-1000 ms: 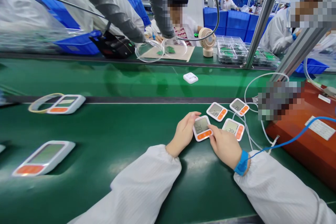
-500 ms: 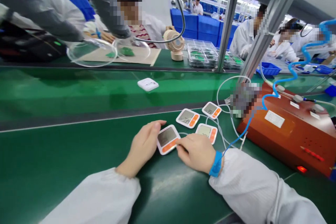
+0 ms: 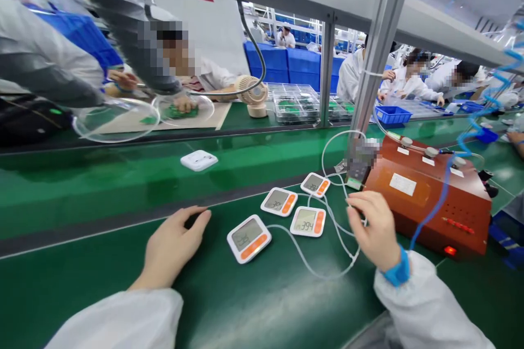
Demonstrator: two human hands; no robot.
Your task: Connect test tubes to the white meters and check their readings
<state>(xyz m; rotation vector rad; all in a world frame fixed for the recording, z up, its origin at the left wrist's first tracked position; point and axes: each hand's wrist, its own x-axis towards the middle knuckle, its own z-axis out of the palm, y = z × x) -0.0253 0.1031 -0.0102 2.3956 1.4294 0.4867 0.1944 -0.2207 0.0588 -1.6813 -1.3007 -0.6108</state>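
My left hand (image 3: 174, 245) rests on the green table, left of the nearest white blood pressure monitor (image 3: 249, 239); it holds nothing, with thumb and forefinger apart. Lifted beside the thin clear tubing (image 3: 305, 262), my right hand (image 3: 374, 229) is open with fingers apart and a blue band (image 3: 398, 268) on its wrist. Three more monitors lie close together behind the nearest: a left one (image 3: 279, 202), a front one (image 3: 308, 221) reading about 394, and a back one (image 3: 315, 185). All have grey screens and orange buttons. Tubing joins the nearest one to the others' lines.
A brown-orange box (image 3: 426, 196) with knobs and a lit red switch stands at right. A white casing (image 3: 199, 160) lies on the green conveyor (image 3: 123, 174). Beyond are a small fan (image 3: 251, 95), clear trays (image 3: 297, 106) and co-workers. A metal post (image 3: 374, 49) rises behind the box.
Both hands have left the nearest monitor: the left moved leftward, the right rightward toward the tubing. That monitor now lies free on the table with digits showing. The camera view has shifted.
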